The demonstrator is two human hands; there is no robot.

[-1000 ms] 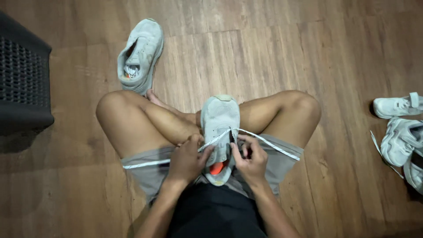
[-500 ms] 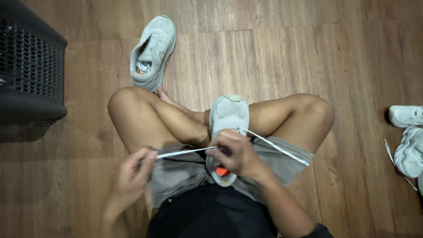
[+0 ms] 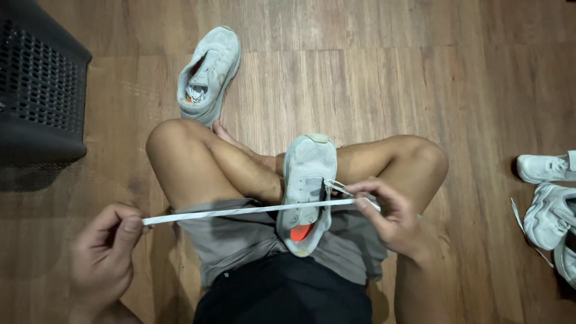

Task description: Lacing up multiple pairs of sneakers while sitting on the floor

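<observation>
Lace, flat, white and limp, stretches taut across a grey sneaker resting on crossed legs. Left hand pinches its free end between closed fingers; right hand pinches it beside the eyelets. Light and probably slippery, it looks best held near its tip.

A pale grey mesh sneaker rests on the lap, toe pointing away from the body, its orange insole showing at the heel opening. A flat white shoelace is pulled taut straight across that sneaker, just above the orange insole, running from beyond its left side to its right side, where a short stretch doubles back up to an eyelet on the sneaker's right edge.
</observation>
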